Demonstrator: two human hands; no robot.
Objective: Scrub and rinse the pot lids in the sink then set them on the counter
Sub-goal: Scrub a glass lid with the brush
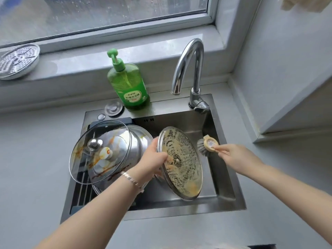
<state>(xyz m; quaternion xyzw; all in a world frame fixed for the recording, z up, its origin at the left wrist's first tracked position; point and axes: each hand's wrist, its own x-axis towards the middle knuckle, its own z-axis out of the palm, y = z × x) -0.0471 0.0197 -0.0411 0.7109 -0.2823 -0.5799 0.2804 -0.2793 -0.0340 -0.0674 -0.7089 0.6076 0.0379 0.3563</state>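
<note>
While the grey counter (36, 150) frames the steel sink (179, 210), we work over its basin. Along the sink's left edge a stained glass lid (84, 162) leans tilted on a steel lid (138, 139), both above a dark rack (80, 191). Over the middle of the basin our left hand (152, 159) grips the soapy glass lid (181, 177) from its left face and holds it on edge, the lathered side facing right. A green soap bottle (128, 83) stands on the sink's back rim, left of the faucet (190, 69). Near the sink's right edge our right hand (235, 155) pinches the handle of a round brush (206, 144), whose bristles are just beside the lid's upper rim.
</note>
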